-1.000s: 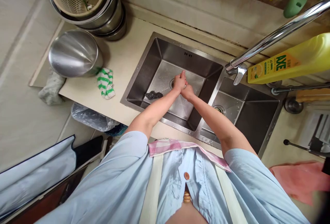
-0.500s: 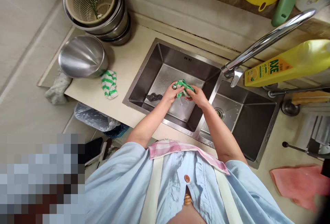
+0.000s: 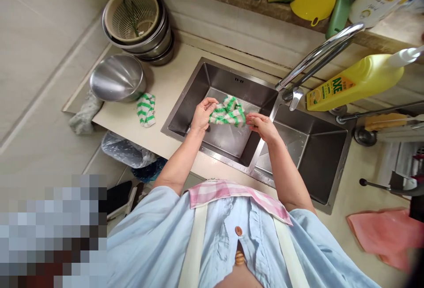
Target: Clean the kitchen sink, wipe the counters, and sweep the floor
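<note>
striped cloth (image 3: pixel 228 114), long axis left-to-right over the sink (image 3: pixel 228 145), ends in narrow pinches of both hands (image 3: pixel 200 115) (image 3: pixel 266 129)

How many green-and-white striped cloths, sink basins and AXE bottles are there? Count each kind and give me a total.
Striped cloths: 2 (held cloth, counter cloth)
Sink basins: 2 (left basin, right basin)
AXE bottles: 1 (yellow bottle)
Total: 5

Indoor light glints here on the curved chrome faucet (image 3: pixel 314 52) and round stainless-steel bowl (image 3: pixel 114 76), slight blur softening the held green-and-white striped cloth (image 3: pixel 228 113), lower-left corner pixelated.
</note>
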The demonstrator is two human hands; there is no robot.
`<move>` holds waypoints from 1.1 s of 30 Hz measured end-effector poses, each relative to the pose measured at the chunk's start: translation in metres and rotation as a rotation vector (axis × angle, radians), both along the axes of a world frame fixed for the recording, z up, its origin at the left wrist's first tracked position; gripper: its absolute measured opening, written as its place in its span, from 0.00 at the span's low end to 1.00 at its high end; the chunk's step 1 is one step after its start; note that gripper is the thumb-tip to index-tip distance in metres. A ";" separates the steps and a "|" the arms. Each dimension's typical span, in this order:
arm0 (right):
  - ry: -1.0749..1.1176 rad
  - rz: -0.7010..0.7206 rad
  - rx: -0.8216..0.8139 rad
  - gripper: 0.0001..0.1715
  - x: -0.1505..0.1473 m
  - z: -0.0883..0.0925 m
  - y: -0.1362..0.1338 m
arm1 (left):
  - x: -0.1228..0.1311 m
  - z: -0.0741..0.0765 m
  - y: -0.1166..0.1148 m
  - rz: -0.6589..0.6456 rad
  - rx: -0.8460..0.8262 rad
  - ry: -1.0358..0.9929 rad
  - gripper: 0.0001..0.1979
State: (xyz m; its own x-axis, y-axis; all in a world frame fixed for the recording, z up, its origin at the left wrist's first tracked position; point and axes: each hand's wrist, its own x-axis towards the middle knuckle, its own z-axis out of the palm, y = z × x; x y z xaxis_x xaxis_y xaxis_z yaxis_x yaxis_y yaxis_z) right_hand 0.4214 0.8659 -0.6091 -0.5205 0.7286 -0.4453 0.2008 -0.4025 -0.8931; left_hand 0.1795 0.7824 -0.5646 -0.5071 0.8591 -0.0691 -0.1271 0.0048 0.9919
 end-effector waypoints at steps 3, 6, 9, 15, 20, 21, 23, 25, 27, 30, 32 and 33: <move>-0.174 -0.050 0.303 0.19 -0.005 -0.001 -0.001 | 0.003 0.013 0.001 0.060 0.054 0.136 0.15; -0.214 0.012 0.446 0.17 -0.014 0.004 -0.008 | 0.001 0.027 -0.003 0.004 0.068 0.363 0.15; -0.210 0.075 0.506 0.20 -0.024 0.013 -0.018 | -0.005 0.041 -0.008 0.048 0.141 0.482 0.18; 0.064 0.203 0.356 0.55 -0.048 0.004 -0.026 | -0.011 0.063 -0.018 0.171 0.229 0.439 0.24; 0.113 -0.016 -0.028 0.41 -0.064 -0.037 -0.023 | -0.010 0.078 -0.022 0.168 0.255 0.331 0.22; 0.119 -0.033 -0.082 0.40 -0.065 -0.042 -0.025 | -0.010 0.080 -0.022 0.163 0.262 0.308 0.22; 0.200 0.025 -0.164 0.43 -0.066 -0.045 -0.031 | -0.006 0.083 -0.022 0.130 0.263 0.269 0.21; 0.362 0.147 -0.237 0.44 -0.066 -0.039 -0.042 | 0.001 0.088 -0.024 0.060 0.236 0.236 0.18; 0.505 0.237 -0.323 0.36 -0.064 -0.025 -0.053 | 0.009 0.097 -0.026 -0.025 0.211 0.213 0.14; 0.627 0.221 -0.397 0.20 -0.047 0.003 -0.063 | 0.017 0.120 -0.029 -0.145 0.259 0.243 0.14; 0.672 0.130 -0.368 0.20 -0.019 0.029 -0.061 | 0.020 0.142 -0.025 -0.202 0.323 0.319 0.19; 0.678 0.067 -0.316 0.20 0.000 0.044 -0.058 | 0.022 0.155 -0.021 -0.228 0.348 0.363 0.22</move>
